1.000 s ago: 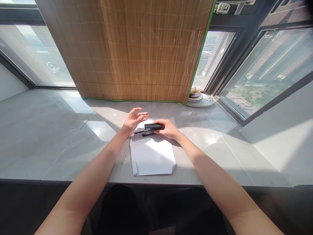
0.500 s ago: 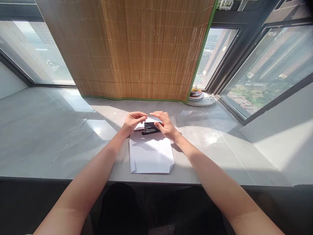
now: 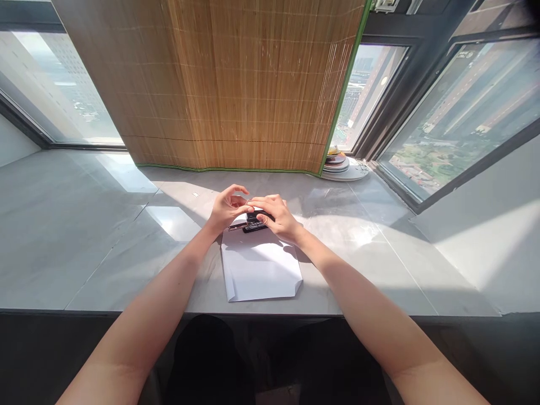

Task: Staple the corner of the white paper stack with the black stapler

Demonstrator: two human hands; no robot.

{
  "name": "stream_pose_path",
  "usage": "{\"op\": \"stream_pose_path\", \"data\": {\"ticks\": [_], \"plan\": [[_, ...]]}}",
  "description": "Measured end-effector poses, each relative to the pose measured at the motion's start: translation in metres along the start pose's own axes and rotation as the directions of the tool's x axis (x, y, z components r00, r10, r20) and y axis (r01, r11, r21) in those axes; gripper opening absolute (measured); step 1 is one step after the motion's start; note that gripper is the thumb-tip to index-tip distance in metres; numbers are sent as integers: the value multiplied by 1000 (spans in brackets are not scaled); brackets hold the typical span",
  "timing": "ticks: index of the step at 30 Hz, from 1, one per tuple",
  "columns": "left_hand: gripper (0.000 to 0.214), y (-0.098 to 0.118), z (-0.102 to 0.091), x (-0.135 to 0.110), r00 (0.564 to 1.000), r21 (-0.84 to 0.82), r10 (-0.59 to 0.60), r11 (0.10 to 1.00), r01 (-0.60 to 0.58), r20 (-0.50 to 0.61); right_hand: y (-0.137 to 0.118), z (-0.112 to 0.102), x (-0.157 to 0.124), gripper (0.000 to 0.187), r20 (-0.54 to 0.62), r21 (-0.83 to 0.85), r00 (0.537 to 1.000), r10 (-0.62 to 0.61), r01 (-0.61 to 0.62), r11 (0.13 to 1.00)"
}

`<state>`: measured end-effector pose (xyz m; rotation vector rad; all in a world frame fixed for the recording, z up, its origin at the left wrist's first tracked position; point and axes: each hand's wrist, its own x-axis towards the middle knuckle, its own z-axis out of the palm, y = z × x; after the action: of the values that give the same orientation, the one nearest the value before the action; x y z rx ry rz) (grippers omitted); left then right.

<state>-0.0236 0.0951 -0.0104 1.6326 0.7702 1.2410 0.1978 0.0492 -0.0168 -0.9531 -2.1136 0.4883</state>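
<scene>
Closest in, white paper (image 3: 261,270) lies near the front edge of the grey windowsill (image 3: 126,270), its two near corners folded — on its far part rests a black stapler (image 3: 254,226), a slim piece jutting out to the left. Just above it the left hand (image 3: 228,208) has its fingers curled, and the right hand (image 3: 280,218) arches partly over the stapler, thumb apart from the fingers; their fingertips come close together, though I can't tell whether either holds anything small. Farther back lies a white scrap (image 3: 194,194), then stacked plates (image 3: 336,164) at the far right corner — and a bamboo blind (image 3: 236,84) hangs along the far edge
</scene>
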Motion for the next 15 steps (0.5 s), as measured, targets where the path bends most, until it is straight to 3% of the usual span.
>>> {"op": "stream_pose_path", "data": {"ticks": [5,8,9,10,12,13,15], "plan": [[59,0,-6,4,1000,-33,14,999,-14,17,4,-9,2,50,-119,79,992,49,-40,996],[50,-3,-29,8,982,73,36,997,-23,-185,24,-33,-1,48,-280,107,949,147,-121,987],[41,-6,-39,9,943,171,49,985,9,-329,33,-43,-3,49,-354,103,909,221,-197,975],[33,-9,-49,9,884,302,68,950,85,-462,43,-53,-5,50,-440,97,839,321,-311,945],[25,-17,-66,7,775,539,93,770,343,-625,62,-71,-10,51,-522,93,648,554,-603,792],[28,-22,-72,5,748,604,95,660,447,-657,70,-78,-13,50,-530,81,549,646,-726,683],[32,-31,-78,3,774,682,42,505,529,-632,81,-85,-18,47,-516,29,429,742,-857,515]]}}
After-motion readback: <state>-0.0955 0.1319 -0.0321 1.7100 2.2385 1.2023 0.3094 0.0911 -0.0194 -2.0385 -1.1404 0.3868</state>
